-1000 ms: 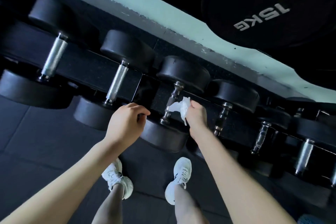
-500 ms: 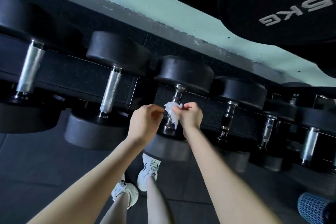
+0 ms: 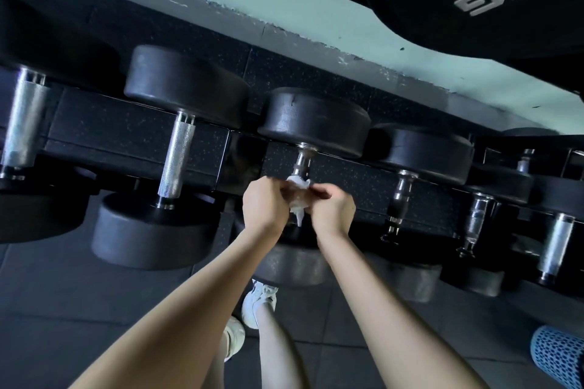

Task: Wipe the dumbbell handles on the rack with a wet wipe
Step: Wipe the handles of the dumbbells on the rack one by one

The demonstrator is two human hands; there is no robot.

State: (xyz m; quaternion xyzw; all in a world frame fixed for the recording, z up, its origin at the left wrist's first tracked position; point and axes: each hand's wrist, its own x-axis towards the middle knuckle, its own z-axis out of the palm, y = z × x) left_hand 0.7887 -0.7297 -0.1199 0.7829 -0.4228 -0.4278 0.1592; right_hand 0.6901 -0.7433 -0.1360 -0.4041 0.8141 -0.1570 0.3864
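Head view: left hand (image 3: pixel 262 205) and right hand (image 3: pixel 331 211) each hold a narrow pinch grip on the wet wipe (image 3: pixel 298 202), bunched at the centre dumbbell handle (image 3: pixel 302 164) on the rack (image 3: pixel 136 136). Risk: opposed pulling may tear the wipe, leaving the handle partly unwiped.

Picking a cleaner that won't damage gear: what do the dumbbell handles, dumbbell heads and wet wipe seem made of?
The dumbbell handles look like bright chromed steel: silvery glints, crosshatched knurling. The dumbbell heads seem rubber- or urethane-coated: matte black, dull sheen, small scuffs. The wet wipe looks like thin white nonwoven fabric, crumpled and limp.
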